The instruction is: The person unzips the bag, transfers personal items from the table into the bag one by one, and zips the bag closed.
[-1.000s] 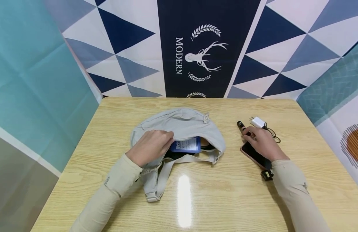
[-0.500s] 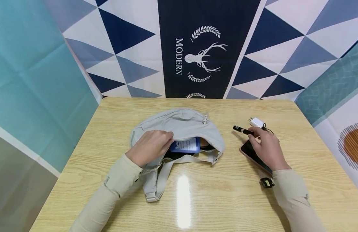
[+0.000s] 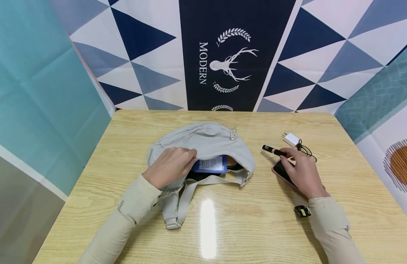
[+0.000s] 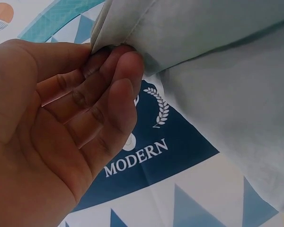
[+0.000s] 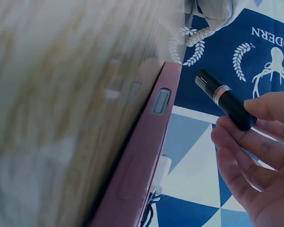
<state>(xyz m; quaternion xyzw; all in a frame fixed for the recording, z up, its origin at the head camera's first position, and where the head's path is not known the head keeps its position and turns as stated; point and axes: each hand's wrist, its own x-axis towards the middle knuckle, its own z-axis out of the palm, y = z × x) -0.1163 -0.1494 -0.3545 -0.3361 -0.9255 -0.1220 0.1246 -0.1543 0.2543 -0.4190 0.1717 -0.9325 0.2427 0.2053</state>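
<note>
On my head view, the right hand (image 3: 302, 170) holds a slim black tube (image 3: 272, 150) with a pinkish metallic band, raised over the right half of the worktop (image 3: 249, 220). I read its long axis as running mostly left to right: the free end, with pale lettering, points left towards the bag (image 3: 208, 141) and slightly away from the wearer, while the other end sits in the grip. In my right wrist view the same tube slants, free end up and to the left, held end down and to the right. There I see the thumb and fingers (image 5: 239, 142) pinching the black held end, the lower fingers loosely curled beneath it.

Under that hand lies a phone (image 3: 281, 169), dark screen up and partly covered, its pink case edge showing. Just beyond the hand I have a white charger (image 3: 291, 139), prongs to the upper left, with a bundled black cable (image 3: 305, 149) beside it.

Over on the left, the left hand (image 3: 172, 165) pinches the edge of the pale grey bag, thumb against fingers. The mouth gapes towards the wearer, showing a blue-framed card holder (image 3: 211, 165) inside; a strap (image 3: 187, 200) trails in front.
</note>
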